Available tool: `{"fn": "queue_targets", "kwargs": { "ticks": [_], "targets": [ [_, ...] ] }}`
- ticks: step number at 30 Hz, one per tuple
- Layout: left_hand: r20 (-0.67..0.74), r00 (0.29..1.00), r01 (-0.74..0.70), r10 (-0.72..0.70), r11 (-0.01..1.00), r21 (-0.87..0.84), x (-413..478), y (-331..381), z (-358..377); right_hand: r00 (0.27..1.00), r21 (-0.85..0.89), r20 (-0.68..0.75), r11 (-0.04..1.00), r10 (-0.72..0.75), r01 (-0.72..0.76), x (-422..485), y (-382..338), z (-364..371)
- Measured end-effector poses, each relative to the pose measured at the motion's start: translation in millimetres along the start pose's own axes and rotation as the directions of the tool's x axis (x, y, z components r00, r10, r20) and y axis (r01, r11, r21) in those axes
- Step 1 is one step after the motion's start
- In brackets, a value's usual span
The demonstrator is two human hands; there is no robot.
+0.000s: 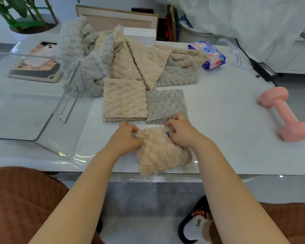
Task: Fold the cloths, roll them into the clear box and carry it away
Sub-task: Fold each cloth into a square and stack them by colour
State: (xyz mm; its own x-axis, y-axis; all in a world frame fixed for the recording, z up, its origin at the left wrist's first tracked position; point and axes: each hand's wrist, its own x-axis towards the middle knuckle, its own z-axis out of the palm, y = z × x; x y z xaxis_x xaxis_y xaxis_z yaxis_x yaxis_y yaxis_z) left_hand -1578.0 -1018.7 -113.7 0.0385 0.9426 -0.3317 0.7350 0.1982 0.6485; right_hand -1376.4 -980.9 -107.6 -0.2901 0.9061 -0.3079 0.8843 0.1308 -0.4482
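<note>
Pinching a beige cloth at the bench's near edge, left grip & right grip both curled on its far hem. Just behind: folded beige stack touching grey stack. Clear box sits left, unfolded pile further back.

The beige cloth is looking fluffy and nubbly (the folded stack too); the clear box is gleaming as smooth, glossy plastic.
</note>
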Motion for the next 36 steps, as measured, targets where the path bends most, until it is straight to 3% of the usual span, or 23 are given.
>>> {"fn": "queue_targets", "kwargs": {
  "ticks": [3, 6, 8, 9, 11, 12, 14, 16, 17, 18, 19, 22, 23, 24, 26, 28, 29, 31, 32, 34, 36],
  "targets": [
    [0.132, 0.988, -0.062, 0.081, 0.988, -0.143, 1, 8, -2, 0.999, -0.042, -0.017, 0.999, 0.030, -0.031, -13, 13, -3],
    [0.214, 0.958, -0.104, 0.190, 0.929, -0.356, -1, 28, 8, 0.996, 0.204, 0.009, 0.975, 0.084, -0.084, -40, 31, -9],
    [0.190, 0.946, -0.168, 0.262, 0.900, -0.401, -3, 47, 15, 0.991, 0.372, 0.018, 0.919, 0.133, -0.130, -59, 46, -18],
    [0.151, 0.941, -0.230, 0.303, 0.899, -0.373, -3, 57, 16, 0.989, 0.405, -0.040, 0.907, 0.145, -0.117, -67, 53, -24],
    [0.023, 0.896, -0.424, 0.443, 0.871, -0.249, -6, 84, 14, 0.944, 0.392, -0.307, 0.920, 0.119, 0.012, -84, 62, -44],
    [-0.067, 0.839, -0.542, 0.539, 0.823, -0.168, -8, 97, 9, 0.886, 0.373, -0.456, 0.922, 0.087, 0.102, -93, 62, -56],
    [-0.268, 0.630, -0.747, 0.729, 0.663, 0.046, -15, 123, -2, 0.729, 0.328, -0.684, 0.906, 0.033, 0.267, -108, 61, -77],
    [-0.399, 0.416, -0.795, 0.817, 0.540, 0.276, -22, 137, -5, 0.587, 0.245, -0.809, 0.909, -0.001, 0.339, -117, 60, -84],
    [-0.419, 0.369, -0.788, 0.830, 0.518, 0.333, -23, 139, 1, 0.537, 0.197, -0.843, 0.923, -0.013, 0.331, -119, 63, -81],
    [-0.412, 0.379, -0.781, 0.829, 0.525, 0.338, -23, 133, 12, 0.525, 0.170, -0.851, 0.936, -0.018, 0.309, -118, 67, -71],
    [-0.371, 0.458, -0.769, 0.808, 0.569, 0.292, -23, 124, 26, 0.564, 0.174, -0.826, 0.947, -0.009, 0.271, -116, 73, -58],
    [-0.040, 0.828, -0.552, 0.559, 0.825, 0.118, -19, 82, 58, 0.861, 0.218, -0.504, 0.975, 0.065, 0.053, -108, 96, -13],
    [0.077, 0.894, -0.448, 0.441, 0.887, 0.112, -19, 70, 59, 0.901, 0.243, -0.420, 0.970, 0.113, -0.009, -109, 101, -2],
    [0.166, 0.927, -0.356, 0.337, 0.928, 0.110, -20, 62, 55, 0.891, 0.292, -0.419, 0.955, 0.176, -0.051, -111, 105, 4],
    [0.164, 0.961, -0.237, 0.221, 0.968, 0.082, -16, 55, 43, 0.771, 0.427, -0.536, 0.898, 0.344, -0.104, -113, 104, 2],
    [-0.006, 0.990, -0.138, 0.138, 0.989, -0.060, -6, 60, 36, 0.635, 0.511, -0.627, 0.854, 0.451, -0.102, -108, 99, -8],
    [-0.084, 0.992, -0.104, 0.090, 0.979, -0.174, 1, 68, 37, 0.607, 0.528, -0.647, 0.845, 0.462, -0.080, -103, 95, -14],
    [-0.173, 0.983, -0.102, 0.054, 0.953, -0.287, 10, 92, 51, 0.652, 0.500, -0.647, 0.866, 0.396, -0.030, -88, 86, -23],
    [-0.216, 0.971, -0.149, 0.099, 0.962, -0.231, 11, 103, 65, 0.705, 0.442, -0.626, 0.896, 0.333, -0.032, -80, 83, -23],
    [-0.328, 0.906, -0.284, 0.269, 0.959, 0.001, 13, 113, 95, 0.816, 0.246, -0.519, 0.959, 0.253, -0.141, -66, 80, -14],
    [-0.340, 0.877, -0.273, 0.339, 0.934, 0.229, 15, 107, 120, 0.876, 0.061, -0.402, 0.962, 0.267, -0.265, -60, 83, 5]
  ]
}}
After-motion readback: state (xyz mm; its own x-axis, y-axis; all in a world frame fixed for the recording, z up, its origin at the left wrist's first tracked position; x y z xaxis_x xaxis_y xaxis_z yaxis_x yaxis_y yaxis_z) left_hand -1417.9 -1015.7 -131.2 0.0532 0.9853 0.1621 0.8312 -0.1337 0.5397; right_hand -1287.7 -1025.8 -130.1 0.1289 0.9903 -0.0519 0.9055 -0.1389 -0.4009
